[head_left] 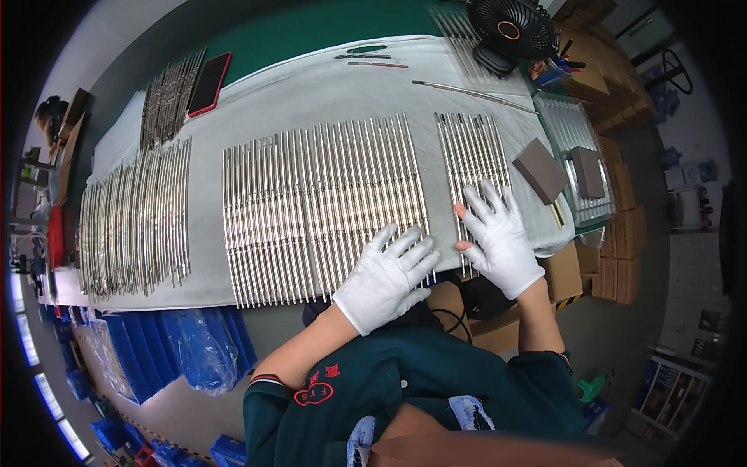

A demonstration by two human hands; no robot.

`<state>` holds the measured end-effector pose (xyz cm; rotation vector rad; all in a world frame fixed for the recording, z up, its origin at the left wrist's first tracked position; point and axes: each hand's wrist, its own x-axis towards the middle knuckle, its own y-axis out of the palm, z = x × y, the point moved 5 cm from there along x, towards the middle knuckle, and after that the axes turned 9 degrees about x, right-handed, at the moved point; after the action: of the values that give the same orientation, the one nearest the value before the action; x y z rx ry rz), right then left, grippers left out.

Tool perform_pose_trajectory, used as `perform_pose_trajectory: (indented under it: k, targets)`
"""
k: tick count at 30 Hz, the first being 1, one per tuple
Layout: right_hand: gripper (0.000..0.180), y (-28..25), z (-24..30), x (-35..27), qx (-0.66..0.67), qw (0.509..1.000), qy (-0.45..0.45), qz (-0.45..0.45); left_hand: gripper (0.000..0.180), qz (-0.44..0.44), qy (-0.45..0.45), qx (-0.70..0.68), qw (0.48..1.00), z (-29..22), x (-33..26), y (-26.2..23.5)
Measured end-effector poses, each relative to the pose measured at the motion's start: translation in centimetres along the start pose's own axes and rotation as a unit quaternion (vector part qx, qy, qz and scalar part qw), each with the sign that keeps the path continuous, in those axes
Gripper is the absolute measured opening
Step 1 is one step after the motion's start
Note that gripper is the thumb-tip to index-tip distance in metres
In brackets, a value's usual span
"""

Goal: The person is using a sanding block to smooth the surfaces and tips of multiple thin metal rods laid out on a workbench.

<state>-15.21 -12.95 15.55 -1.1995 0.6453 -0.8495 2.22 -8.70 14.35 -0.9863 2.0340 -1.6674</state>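
A worker in white gloves presses both palms flat onto rows of polished metal rods laid side by side on a pale cloth across a green bench. The left hand [387, 279], fingers spread wide and gripping nothing, rests on the near right corner of the large bank of rods [323, 206]. The right hand [500, 237], equally splayed and empty, lies on the near end of the smaller bank of rods [470, 156] just to its right, a narrow strip of bare cloth [311, 89] between the two banks. Both hands sit close to the bench's near edge. Two grey blocks [538, 170] stand right of the smaller bank. Further rods [136, 222] lie well apart at left, a red phone [209, 83] and black fan [510, 31] at the far side.
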Motion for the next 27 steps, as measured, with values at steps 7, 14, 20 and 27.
perform_pose_trajectory:
  k: [7,14,20,27]
  targets:
    - [0.06,-0.3,0.0,0.0,0.012,1.0,0.005,-0.02,0.059,-0.001,0.0,0.0,1.0,0.0,-0.1,0.0]
    - [0.063,0.3,0.6,0.6,0.002,1.0,-0.012,0.001,0.062,0.008,-0.002,-0.014,1.0,0.1,-0.2,-0.4]
    - [0.074,0.2,2.7,1.8,0.039,0.997,-0.063,-0.001,0.069,0.036,-0.092,0.045,0.994,0.9,-1.6,-1.3]
    - [0.085,1.5,4.9,2.9,0.046,0.992,-0.108,0.044,0.069,0.045,-0.106,0.054,0.992,1.1,-2.3,-1.2]
